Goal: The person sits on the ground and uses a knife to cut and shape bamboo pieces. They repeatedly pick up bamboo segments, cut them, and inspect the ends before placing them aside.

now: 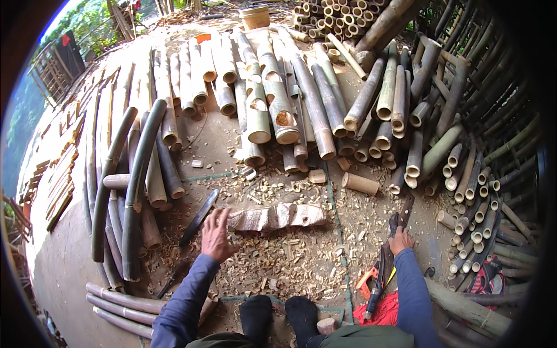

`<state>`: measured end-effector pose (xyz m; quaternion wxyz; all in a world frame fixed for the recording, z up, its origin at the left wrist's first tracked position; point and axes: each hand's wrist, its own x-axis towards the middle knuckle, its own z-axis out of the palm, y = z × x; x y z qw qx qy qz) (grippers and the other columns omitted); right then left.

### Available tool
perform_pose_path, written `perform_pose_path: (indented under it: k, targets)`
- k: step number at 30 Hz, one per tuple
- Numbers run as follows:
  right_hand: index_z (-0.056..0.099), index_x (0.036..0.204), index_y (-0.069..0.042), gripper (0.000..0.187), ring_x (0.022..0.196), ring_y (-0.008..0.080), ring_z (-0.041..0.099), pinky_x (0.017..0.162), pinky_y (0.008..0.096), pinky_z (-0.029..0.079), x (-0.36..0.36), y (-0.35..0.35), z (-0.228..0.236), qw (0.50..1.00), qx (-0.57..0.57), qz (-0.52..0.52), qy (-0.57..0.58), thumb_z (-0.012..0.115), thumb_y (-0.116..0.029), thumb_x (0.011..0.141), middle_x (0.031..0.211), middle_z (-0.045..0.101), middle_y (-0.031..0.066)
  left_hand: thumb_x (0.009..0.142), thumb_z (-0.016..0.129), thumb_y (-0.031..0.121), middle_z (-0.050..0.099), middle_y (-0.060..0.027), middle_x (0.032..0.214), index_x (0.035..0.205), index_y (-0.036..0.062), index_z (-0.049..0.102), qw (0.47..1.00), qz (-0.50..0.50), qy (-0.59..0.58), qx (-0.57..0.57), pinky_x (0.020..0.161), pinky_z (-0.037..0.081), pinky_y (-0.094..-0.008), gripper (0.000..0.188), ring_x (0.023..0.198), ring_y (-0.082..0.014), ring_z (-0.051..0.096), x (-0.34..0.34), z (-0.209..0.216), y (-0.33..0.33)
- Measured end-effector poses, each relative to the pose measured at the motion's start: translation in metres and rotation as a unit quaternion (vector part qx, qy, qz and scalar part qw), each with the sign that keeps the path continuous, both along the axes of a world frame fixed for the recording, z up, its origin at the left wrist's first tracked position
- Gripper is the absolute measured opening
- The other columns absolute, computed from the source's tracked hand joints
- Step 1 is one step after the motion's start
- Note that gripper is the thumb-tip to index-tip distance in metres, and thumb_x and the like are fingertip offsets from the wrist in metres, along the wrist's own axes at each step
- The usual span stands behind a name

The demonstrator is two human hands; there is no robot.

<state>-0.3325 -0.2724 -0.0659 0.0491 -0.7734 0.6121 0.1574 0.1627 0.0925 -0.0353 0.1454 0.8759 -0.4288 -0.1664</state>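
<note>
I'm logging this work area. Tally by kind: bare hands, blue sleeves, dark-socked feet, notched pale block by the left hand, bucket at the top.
Bare hands: 2
Blue sleeves: 2
Dark-socked feet: 2
Notched pale block: 1
Bucket: 1
Total: 8

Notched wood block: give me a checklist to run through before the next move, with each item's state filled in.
1. Wood block lying on the ground: ok, it lies lengthwise across the view.
2. Left hand touching the block: cannot tell; the fingers are spread at its left end.
3. Right hand gripping the dark tool: cannot tell; the fingers are partly hidden.
4. Big knife well away from the left hand: not ok, it lies close beside it.
5. Ground free of wood chips: not ok, they are scattered all around.
6. Feet apart from the block: ok.
</note>
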Motion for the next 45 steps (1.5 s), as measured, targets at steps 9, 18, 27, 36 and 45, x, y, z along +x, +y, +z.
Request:
perform_pose_path:
  k: [9, 18, 27, 36, 45]
  targets:
    - [0.036, 0.156, 0.007, 0.099, 0.140, 0.0396, 0.053, 0.116, 0.0484, 0.042, 0.358, -0.040, 0.059, 0.875, 0.022, 0.196, -0.443, 0.074, -0.056, 0.089, 0.148, 0.053, 0.0327, 0.064, 0.093, 0.042, 0.035, -0.0151, 0.161, 0.156, 0.0202, 0.042, 0.975, -0.152, -0.158, -0.027, 0.122, 0.026, -0.0587, 0.107, 0.152, -0.0430, 0.027, -0.002, -0.074, -0.069]
    - [0.039, 0.150, 0.010, 0.113, 0.126, 0.0408, 0.065, 0.108, 0.0438, 0.052, 0.494, -0.054, 0.052, 0.945, 0.039, 0.101, -0.309, 0.089, -0.046, 0.066, 0.139, 0.062, 0.0296, 0.072, 0.087, 0.025, 0.042, -0.0207, 0.152, 0.142, 0.0115, 0.055, 0.986, 0.057, 0.079, -0.133, 0.120, 0.034, -0.0544, 0.079, 0.145, -0.0440, 0.034, -0.002, -0.011, -0.004]
    - [0.056, 0.134, 0.001, 0.085, 0.101, 0.0234, 0.066, 0.082, 0.0440, 0.058, 0.411, -0.007, 0.073, 0.487, 0.462, -0.066, -0.738, 0.086, -0.051, 0.074, 0.114, 0.066, 0.0126, 0.091, 0.083, 0.022, 0.072, -0.0171, 0.122, 0.130, -0.0037, 0.065, 0.818, 0.127, 0.431, -0.360, 0.102, 0.054, -0.0350, 0.051, 0.111, -0.0227, 0.069, 0.043, 0.052, -0.075]
    - [0.036, 0.155, -0.008, 0.102, 0.132, 0.0242, 0.057, 0.113, 0.0386, 0.050, 0.345, 0.135, 0.068, 0.595, 0.412, 0.196, -0.661, 0.096, -0.018, 0.072, 0.144, 0.055, 0.0118, 0.067, 0.094, 0.023, 0.072, -0.0138, 0.120, 0.133, -0.0007, 0.057, 0.791, 0.092, 0.413, -0.442, 0.094, 0.059, -0.0387, 0.079, 0.106, -0.0224, 0.071, -0.010, 0.099, -0.155]
    - [0.039, 0.151, -0.008, 0.086, 0.127, 0.0220, 0.060, 0.109, 0.0401, 0.053, 0.363, 0.126, 0.089, 0.551, 0.374, 0.289, -0.688, 0.090, -0.016, 0.083, 0.136, 0.060, 0.0096, 0.067, 0.092, 0.024, 0.071, -0.0138, 0.116, 0.131, 0.0031, 0.052, 0.832, 0.048, 0.256, -0.490, 0.092, 0.059, -0.0405, 0.078, 0.105, -0.0268, 0.072, -0.013, 0.116, -0.131]
